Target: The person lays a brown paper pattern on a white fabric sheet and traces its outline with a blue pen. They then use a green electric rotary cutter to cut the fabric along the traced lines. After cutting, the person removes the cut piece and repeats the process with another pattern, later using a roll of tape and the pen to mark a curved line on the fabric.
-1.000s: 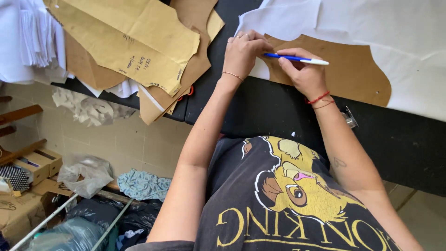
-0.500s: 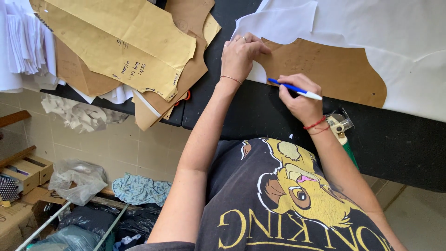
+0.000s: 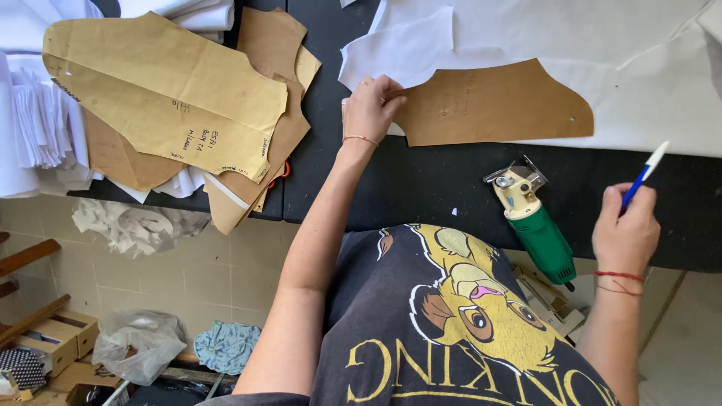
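We see the left hand point(image 3: 370, 111) pressed fingers-down on the left end of a brown cardboard pattern piece point(image 3: 492, 105), which lies flat on white fabric point(image 3: 602, 45) spread over the far side of the black worktop point(image 3: 421, 188). The right hand point(image 3: 624, 233) is lifted off to the right, closed around a blue and white pen point(image 3: 643, 177) with its tip pointing up and away. Between the two hands, near the worktop's near edge, rests a green-handled electric cutter point(image 3: 534, 225). We judge the pattern piece light, thin and fairly stiff, apt to slide on the soft cloth, so a flat palm or spread fingers near its edge should hold it best. To the left lies a stack of tan paper patterns point(image 3: 165, 105).
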